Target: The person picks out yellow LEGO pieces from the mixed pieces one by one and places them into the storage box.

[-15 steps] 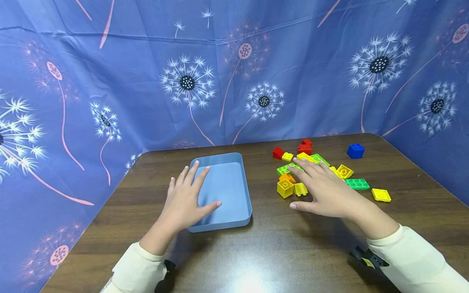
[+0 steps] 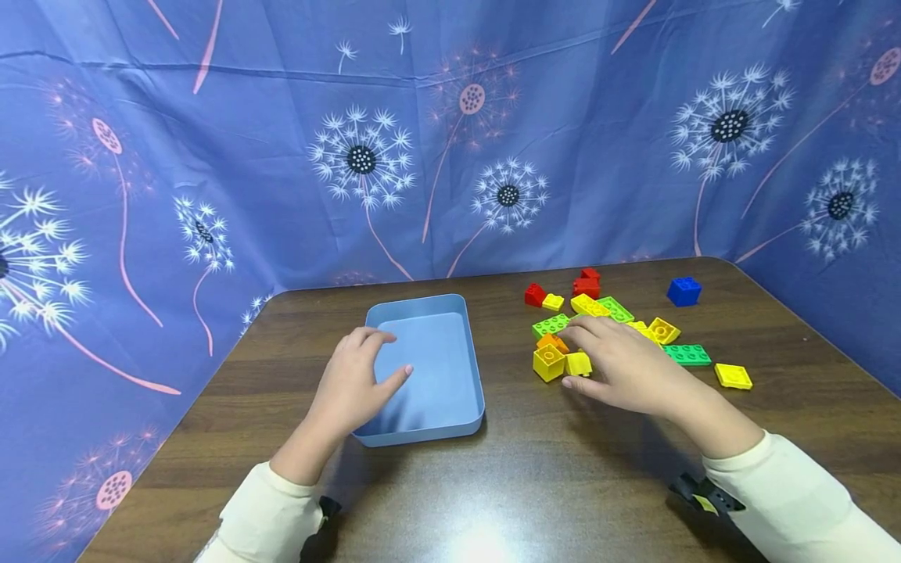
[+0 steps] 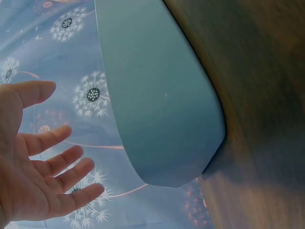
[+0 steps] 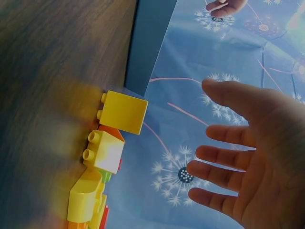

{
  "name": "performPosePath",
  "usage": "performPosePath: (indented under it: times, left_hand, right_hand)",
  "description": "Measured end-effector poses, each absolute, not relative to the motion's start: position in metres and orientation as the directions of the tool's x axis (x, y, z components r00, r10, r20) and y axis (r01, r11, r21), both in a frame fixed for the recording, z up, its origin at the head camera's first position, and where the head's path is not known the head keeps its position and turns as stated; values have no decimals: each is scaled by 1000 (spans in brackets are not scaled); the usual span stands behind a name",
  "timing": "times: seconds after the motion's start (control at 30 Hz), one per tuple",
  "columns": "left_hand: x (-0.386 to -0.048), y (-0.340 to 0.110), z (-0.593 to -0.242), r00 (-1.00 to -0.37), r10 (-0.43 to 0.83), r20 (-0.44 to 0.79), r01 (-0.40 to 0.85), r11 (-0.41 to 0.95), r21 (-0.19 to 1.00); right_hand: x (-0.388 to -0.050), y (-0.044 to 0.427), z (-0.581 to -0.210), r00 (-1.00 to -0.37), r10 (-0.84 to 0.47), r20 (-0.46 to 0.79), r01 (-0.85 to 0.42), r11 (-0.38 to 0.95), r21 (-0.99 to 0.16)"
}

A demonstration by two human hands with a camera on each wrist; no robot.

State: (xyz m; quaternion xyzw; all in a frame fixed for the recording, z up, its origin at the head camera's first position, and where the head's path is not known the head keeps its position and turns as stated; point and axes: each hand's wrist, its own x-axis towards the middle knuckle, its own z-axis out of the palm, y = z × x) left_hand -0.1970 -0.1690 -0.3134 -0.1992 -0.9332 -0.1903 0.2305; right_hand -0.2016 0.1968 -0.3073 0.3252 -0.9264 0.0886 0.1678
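Note:
A shallow blue tray (image 2: 438,375) lies on the table, left of a pile of toy building bricks. My left hand (image 2: 352,383) hovers over the tray's left side, its fingers loosely bent and nothing in them. In the left wrist view, a gap separates its fingers from the tray wall (image 3: 162,95). Above the near part of the pile is my right hand (image 2: 629,366), relaxed and holding nothing. A yellow brick (image 2: 548,363) and a second yellow piece (image 2: 579,364) lie beside its thumb. The right wrist view shows its fingers apart from the yellow brick (image 4: 125,112); the hand hides some bricks.
A blue brick (image 2: 684,292) stands apart at the back right. Red bricks (image 2: 586,287) sit at the pile's far side. A green brick (image 2: 687,355) and a flat yellow piece (image 2: 733,376) lie to the right. Patterned blue cloth (image 2: 436,141) hangs behind the table (image 2: 535,469).
The fingers of both hands have bent from more outstretched to loosely curled. The left hand drew slightly back from over the tray's middle. The bricks and tray stay in place.

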Motion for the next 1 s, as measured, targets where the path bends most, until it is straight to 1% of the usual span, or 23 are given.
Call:
performPosePath:
  times: [0.23,0.33,0.57,0.77,1.0]
  left_hand:
    - [-201,-173,-310,-845,242,476,429,839,335]
    - [-203,-176,-309,-867,218,448,404,833,377]
    - [-215,-188,-306,-895,182,407,365,824,434]
    - [-231,-205,-306,-950,130,285,266,814,516]
    - [-254,-225,-316,-981,51,187,153,794,588]
  right_hand:
    - [-204,194,-309,-687,-601,408,-664,747,-19]
    - [-205,194,-310,-680,-607,413,-670,742,-14]
    - [-207,193,-309,-687,-603,406,-665,747,-16]
    - [-209,193,-310,-703,-595,389,-657,754,-34]
    - [-211,192,-310,-704,-597,384,-657,754,-32]
